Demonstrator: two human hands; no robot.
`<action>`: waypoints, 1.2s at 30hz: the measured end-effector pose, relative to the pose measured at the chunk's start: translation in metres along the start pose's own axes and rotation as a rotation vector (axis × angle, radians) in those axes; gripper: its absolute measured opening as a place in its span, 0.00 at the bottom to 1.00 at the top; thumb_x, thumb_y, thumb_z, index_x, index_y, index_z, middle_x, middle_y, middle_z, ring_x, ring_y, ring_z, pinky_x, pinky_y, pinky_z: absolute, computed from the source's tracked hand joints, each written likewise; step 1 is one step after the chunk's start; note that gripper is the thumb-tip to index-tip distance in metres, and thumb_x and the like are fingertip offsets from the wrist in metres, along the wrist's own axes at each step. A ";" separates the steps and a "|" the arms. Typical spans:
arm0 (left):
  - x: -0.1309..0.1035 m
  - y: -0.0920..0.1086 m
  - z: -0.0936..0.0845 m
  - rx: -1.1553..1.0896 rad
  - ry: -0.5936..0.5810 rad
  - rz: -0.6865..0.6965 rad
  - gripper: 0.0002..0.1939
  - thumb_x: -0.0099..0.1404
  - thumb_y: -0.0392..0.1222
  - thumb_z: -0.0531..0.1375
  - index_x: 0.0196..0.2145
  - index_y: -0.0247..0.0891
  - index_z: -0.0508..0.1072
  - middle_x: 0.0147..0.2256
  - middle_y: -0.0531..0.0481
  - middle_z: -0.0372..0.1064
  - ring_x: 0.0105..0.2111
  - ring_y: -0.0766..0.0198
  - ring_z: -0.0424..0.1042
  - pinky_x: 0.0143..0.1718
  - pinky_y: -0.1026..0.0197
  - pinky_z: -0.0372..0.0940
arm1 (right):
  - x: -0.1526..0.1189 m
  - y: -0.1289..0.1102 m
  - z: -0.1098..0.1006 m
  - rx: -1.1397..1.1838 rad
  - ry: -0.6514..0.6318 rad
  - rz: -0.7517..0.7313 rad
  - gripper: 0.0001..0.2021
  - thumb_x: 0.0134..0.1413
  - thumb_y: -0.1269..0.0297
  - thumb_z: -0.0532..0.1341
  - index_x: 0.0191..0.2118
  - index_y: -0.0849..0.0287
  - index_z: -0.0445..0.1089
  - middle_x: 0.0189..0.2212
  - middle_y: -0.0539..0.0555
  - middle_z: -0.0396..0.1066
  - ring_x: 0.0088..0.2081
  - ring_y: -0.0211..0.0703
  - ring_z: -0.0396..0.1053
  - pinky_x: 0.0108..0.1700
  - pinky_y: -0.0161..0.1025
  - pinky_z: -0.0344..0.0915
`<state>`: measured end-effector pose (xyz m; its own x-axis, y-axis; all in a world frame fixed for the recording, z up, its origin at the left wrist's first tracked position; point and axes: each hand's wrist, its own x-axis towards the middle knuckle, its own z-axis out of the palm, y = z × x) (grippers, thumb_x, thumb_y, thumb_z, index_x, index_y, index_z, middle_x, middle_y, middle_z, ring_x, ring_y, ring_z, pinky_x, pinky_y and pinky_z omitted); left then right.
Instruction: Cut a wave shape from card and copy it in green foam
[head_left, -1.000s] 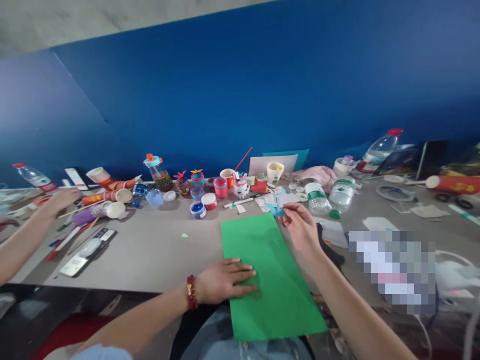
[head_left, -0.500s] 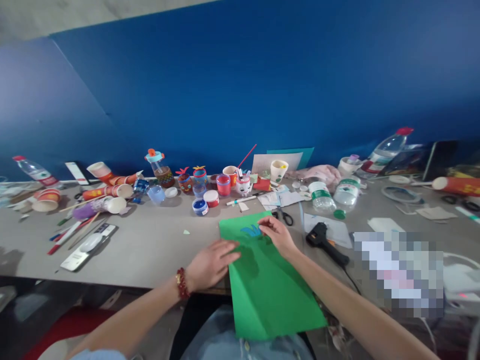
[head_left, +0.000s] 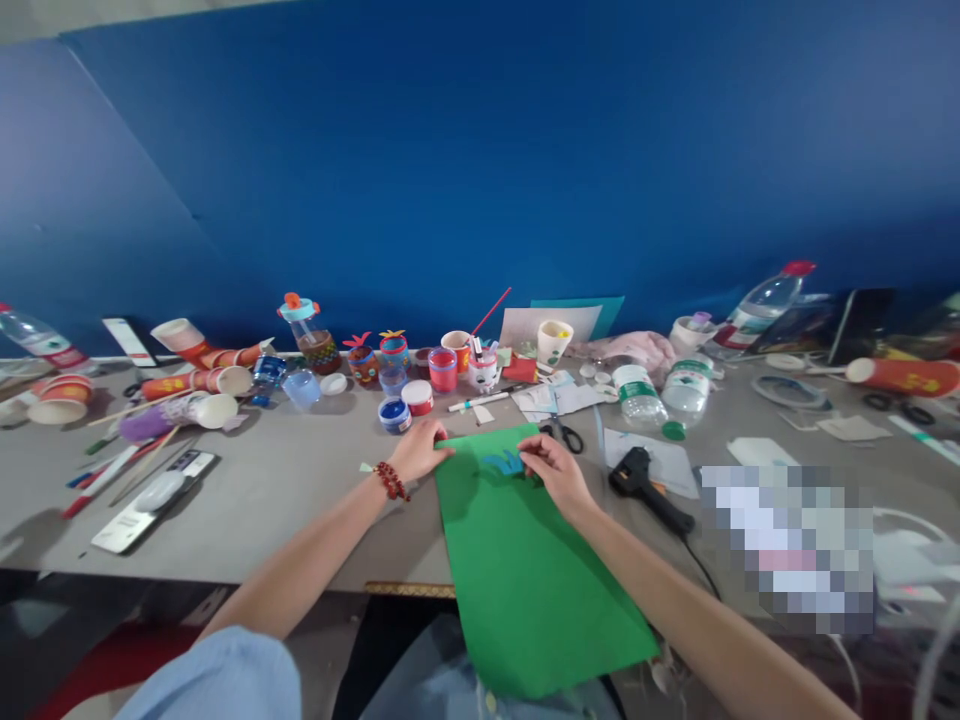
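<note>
A large sheet of green paper lies partly on the table, its near end hanging over the edge above my lap. My left hand, with a red bead bracelet at the wrist, is closed on the sheet's far left corner. Between the fingertips of my right hand is the end of a blue paper cutout with pointed, leaf-like tips. The cutout is over the far part of the green sheet; whether it touches the sheet I cannot tell.
Scissors and a black glue gun with a cord lie to the right. Paint jars, decorated cups and plastic bottles line the back. A phone-shaped item and pens lie left.
My left hand has moved forward from the sheet's left edge to its far left corner and closed there. The near part of the sheet lies flatter. My right hand still pinches the blue cutout.
</note>
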<state>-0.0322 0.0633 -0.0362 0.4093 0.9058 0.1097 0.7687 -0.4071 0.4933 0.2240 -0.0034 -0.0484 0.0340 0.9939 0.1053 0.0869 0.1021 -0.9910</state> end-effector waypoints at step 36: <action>-0.101 -0.020 -0.020 0.355 -0.164 0.336 0.45 0.62 0.63 0.50 0.66 0.35 0.39 0.66 0.37 0.39 0.65 0.52 0.43 0.64 0.46 0.43 | -0.022 0.000 -0.004 -0.010 0.071 0.057 0.12 0.48 0.54 0.63 0.34 0.59 0.68 0.25 0.51 0.67 0.28 0.41 0.64 0.32 0.37 0.62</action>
<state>-0.0986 -0.0180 -0.0395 0.7123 0.6992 0.0608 0.6892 -0.7132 0.1276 0.2270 -0.0257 -0.0499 0.1100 0.9924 0.0548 0.0926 0.0446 -0.9947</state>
